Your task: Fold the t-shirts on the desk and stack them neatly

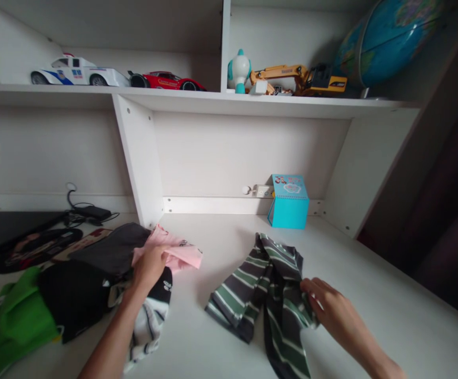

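Striped garment (278, 279) lies loosely bunched on the desk (191, 337), right of the clothes pile (75, 300). Right hand (326, 300): pinching its right side. Left hand (150, 266): pinching pink cloth (185, 255) at the pile's edge. Blue calendar (291, 210) stands behind.

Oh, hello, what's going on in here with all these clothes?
A person is handling clothes at a white desk. Their left hand grips a pink cloth beside other clothes, among them a green garment and a black one. Their right hand holds the edge of a striped garment, which lies loosely spread on the desk, in front of a blue calendar.
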Available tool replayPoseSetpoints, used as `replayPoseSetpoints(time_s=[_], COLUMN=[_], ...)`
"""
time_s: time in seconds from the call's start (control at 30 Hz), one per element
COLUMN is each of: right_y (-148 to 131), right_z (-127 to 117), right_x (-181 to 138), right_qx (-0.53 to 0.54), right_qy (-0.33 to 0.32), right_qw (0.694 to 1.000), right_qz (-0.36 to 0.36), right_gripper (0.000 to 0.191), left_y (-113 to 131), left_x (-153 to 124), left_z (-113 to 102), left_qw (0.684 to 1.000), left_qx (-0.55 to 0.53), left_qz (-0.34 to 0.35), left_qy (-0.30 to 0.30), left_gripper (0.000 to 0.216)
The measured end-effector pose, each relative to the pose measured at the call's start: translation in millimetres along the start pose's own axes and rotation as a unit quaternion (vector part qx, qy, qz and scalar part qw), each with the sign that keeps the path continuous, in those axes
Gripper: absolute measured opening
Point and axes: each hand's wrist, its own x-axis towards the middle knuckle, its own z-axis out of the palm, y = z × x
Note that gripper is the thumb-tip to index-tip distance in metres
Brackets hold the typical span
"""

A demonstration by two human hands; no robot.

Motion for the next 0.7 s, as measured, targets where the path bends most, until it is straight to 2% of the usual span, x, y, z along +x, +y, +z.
replayPoseSetpoints(time_s=[0.03,0.1,0.17,0.23,0.27,0.3,0.37,0.4,0.47,0.5,0.57,0.6,0.63,0.67,0.7], right_y=[-2.8,-11.1,-17.6,-20.7,-21.9,-24.0,-33.0,-40.5,-60.0,-70.5,-88.7,-94.9,-99.0,-100.7,-100.6], right_z=[0.0,-1.1,-3.1,-5.1,-6.2,-7.6,-11.6,-14.4,-20.1,-22.0,-21.4,-18.2,-13.4,-7.4,-1.1], right_x=[-0.5,-0.3,1.0,2.4,2.8,2.9,2.2,1.3,-1.7,-3.6,-8.0,-10.3,-12.7,-15.1,-17.6], right_qx=[0.015,0.038,0.048,0.059,0.067,0.078,0.102,0.116,0.147,0.159,0.161,0.148,0.128,0.109,0.098], right_qy=[-0.012,-0.028,-0.024,-0.009,0.000,0.007,0.021,0.025,0.016,-0.001,-0.048,-0.066,-0.077,-0.082,-0.085], right_qw=[1.000,0.999,0.999,0.998,0.998,0.997,0.994,0.993,0.988,0.984,0.971,0.963,0.954,0.949,0.946], right_qz=[-0.004,-0.010,-0.005,-0.001,-0.001,-0.003,-0.011,-0.019,-0.052,-0.082,-0.168,-0.217,-0.258,-0.286,-0.298], right_gripper=[0.024,0.024,0.023,0.022,0.023,0.023,0.026,0.027,0.027,0.025,0.021,0.023,0.029,0.033,0.033], left_y=[-1.9,-11.5,-28.8,-49.1,-57.8,-64.2,-66.4,-61.3,-39.0,-22.9,14.2,32.9,50.3,65.5,78.1], left_x=[2.8,6.5,7.8,6.4,4.6,1.9,-6.5,-12.2,-26.1,-34.5,-53.9,-64.4,-74.8,-84.4,-92.7], left_z=[-13.7,-44.4,-73.3,-93.9,-100.1,-103.3,-101.4,-96.9,-82.0,-72.3,-50.5,-39.1,-27.9,-17.5,-8.1], left_qw=[0.998,0.980,0.931,0.861,0.837,0.832,0.856,0.870,0.896,0.907,0.944,0.954,0.949,0.926,0.900], left_qx=[-0.019,-0.051,-0.081,-0.103,-0.112,-0.118,-0.113,-0.100,-0.077,-0.079,-0.151,-0.189,-0.209,-0.215,-0.214], left_qz=[-0.039,-0.116,-0.155,-0.173,-0.187,-0.197,-0.212,-0.213,-0.169,-0.123,0.038,0.129,0.226,0.303,0.347], left_qy=[0.034,0.155,0.320,0.467,0.503,0.506,0.458,0.433,0.404,0.394,0.291,0.192,0.063,-0.067,-0.151], left_gripper=[0.034,0.038,0.042,0.043,0.046,0.053,0.068,0.070,0.064,0.059,0.051,0.046,0.044,0.045,0.048])
